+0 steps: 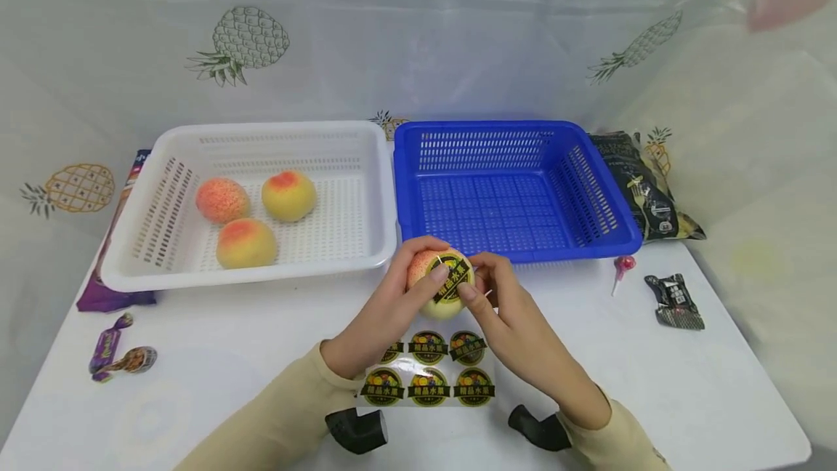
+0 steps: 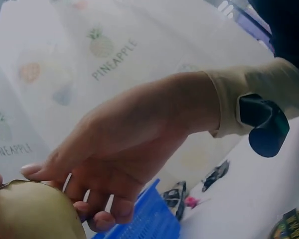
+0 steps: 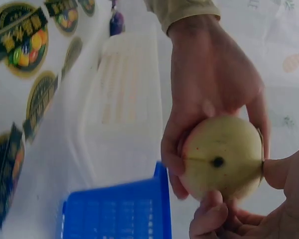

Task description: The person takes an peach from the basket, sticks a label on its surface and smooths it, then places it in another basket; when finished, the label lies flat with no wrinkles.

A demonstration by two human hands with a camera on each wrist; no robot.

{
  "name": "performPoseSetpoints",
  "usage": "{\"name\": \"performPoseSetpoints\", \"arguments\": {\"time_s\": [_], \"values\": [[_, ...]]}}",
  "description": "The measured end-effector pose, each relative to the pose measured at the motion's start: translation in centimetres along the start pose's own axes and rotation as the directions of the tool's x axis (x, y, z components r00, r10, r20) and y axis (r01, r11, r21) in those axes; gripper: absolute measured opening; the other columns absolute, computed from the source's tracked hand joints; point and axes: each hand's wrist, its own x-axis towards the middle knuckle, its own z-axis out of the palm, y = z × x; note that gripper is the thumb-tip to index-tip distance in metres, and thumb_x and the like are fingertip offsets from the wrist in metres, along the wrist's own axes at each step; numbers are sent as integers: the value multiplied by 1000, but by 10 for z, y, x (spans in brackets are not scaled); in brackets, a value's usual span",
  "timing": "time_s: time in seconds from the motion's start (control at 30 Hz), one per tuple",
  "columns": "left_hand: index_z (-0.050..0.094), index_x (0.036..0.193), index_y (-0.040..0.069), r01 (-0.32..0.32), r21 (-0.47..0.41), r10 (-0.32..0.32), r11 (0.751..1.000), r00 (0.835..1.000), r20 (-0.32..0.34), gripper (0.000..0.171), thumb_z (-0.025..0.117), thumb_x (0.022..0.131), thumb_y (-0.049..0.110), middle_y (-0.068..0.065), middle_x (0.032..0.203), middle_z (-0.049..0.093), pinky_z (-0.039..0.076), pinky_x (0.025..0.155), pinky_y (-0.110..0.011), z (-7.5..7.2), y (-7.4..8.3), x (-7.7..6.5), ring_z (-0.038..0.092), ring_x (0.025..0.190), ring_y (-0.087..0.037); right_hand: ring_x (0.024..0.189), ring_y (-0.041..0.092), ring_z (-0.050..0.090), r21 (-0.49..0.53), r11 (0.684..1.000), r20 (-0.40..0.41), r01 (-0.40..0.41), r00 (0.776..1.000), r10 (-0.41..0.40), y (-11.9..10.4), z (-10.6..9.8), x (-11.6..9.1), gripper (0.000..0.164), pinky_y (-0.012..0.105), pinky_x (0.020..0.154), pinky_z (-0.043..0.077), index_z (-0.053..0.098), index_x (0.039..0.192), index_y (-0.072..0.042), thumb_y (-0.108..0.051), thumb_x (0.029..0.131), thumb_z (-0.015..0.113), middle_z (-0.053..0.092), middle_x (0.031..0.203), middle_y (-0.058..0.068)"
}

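Between my hands, above the table's front, is a red-and-yellow peach (image 1: 423, 267). A round black-and-gold sticker (image 1: 453, 276) lies on its side. My left hand (image 1: 399, 293) grips the peach, its thumb on the sticker. My right hand (image 1: 510, 311) holds the other side, its thumb pressing near the sticker's edge and its fingers curled behind. In the right wrist view the peach (image 3: 224, 149) shows a dark spot on its pale side. A sheet of similar stickers (image 1: 428, 387) is below the hands.
A white basket (image 1: 248, 278) holds 3 peaches. To its right stands a blue basket (image 1: 516, 249). Wrapped candies (image 1: 107, 347) and a purple package (image 1: 114, 295) are at left; a black snack bag (image 1: 644, 187), a lollipop (image 1: 625, 264) and a black packet (image 1: 676, 302) are at right.
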Motion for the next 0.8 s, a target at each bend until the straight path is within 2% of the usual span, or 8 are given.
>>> {"name": "performPoseSetpoints", "arguments": {"time_s": [0.13,0.2,0.3,0.4,0.53,0.63,0.7,0.8], "values": [[34,123,23,18,32,-16,999,999,-46,36,46,91,35,-2,122,41,37,90,-34,-4,5,23,45,107,-18,83,12,50,-100,995,-152,2,988,-17,20,-17,7,34,27,69,42,39,123,-11,-27,93,43,50,94,0],[33,123,24,30,60,-26,998,997,-75,40,49,89,38,-2,122,41,37,90,-33,-8,10,39,45,107,-17,94,20,47,-236,972,-293,-11,954,-61,36,-29,11,39,34,79,38,41,123,-5,-27,92,47,50,102,8],[32,124,27,72,155,-54,985,992,-116,47,53,85,43,-2,122,37,41,86,-32,-14,21,66,46,106,-17,110,34,35,-419,894,-459,-159,886,-58,61,-46,17,50,50,85,26,39,127,1,-33,90,48,42,117,21],[32,123,28,141,292,-87,946,978,-190,52,58,81,45,-4,122,31,46,77,-29,-19,29,96,48,100,-19,124,44,16,-482,809,-483,-337,873,76,82,-57,20,62,62,86,15,29,134,0,-44,91,39,29,129,27],[30,122,25,296,433,-181,852,941,-287,55,60,79,42,-10,121,23,48,69,-29,-23,28,136,51,90,-24,129,47,-2,-489,754,-411,-439,878,244,98,-63,22,69,69,89,2,17,139,-1,-51,92,23,18,137,29],[27,128,18,402,531,-255,746,909,-330,60,57,82,41,-15,128,19,46,77,-37,-21,19,162,48,99,-32,130,47,-6,-488,746,-383,-453,879,284,101,-65,22,69,70,89,-4,15,140,-1,-51,92,18,15,139,30],[24,133,13,446,623,-278,643,894,-352,64,54,84,40,-17,134,15,43,86,-43,-18,12,175,41,110,-37,130,46,-8,-491,743,-379,-455,880,288,102,-65,22,69,70,89,-5,15,140,-2,-52,92,16,14,139,30],[27,134,8,458,741,-255,492,889,-380,64,55,84,37,-20,136,17,37,92,-48,-14,2,187,32,117,-42,130,46,-7,-497,739,-371,-454,882,291,102,-66,23,69,70,90,-6,16,140,-2,-52,92,15,13,140,29]]}}
